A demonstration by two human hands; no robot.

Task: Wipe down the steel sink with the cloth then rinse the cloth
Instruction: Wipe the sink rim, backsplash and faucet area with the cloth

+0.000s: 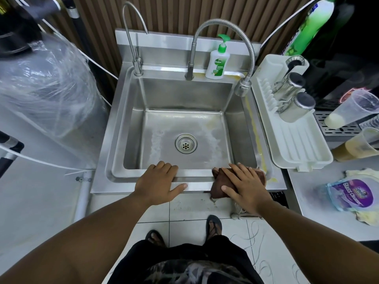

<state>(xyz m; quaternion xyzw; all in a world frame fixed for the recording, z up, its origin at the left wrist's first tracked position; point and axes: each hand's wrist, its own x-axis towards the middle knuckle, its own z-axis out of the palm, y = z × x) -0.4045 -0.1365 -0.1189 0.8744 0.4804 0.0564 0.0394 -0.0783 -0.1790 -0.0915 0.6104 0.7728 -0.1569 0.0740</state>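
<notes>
The steel sink [127, 128] fills the middle of the head view, with a round drain [186, 143] in its stained basin. A brown cloth [217, 188] lies on the sink's front rim at the right. My right hand [245, 186] lies flat on the cloth with straight fingers, pressing it against the rim. My left hand [159, 182] rests flat on the front rim left of the cloth, fingers reaching over the basin edge. A flexible steel faucet [244, 87] arches over the sink's back right corner, and no water runs from it.
A thin gooseneck tap [136, 66] stands back left. A green-capped soap bottle [217, 60] sits on the back ledge. To the right, a white drying rack [293, 140] holds steel cups, beside plastic cups [352, 109] and a glass cleaner pouch [348, 193]. A plastic-wrapped tank [47, 85] is at left.
</notes>
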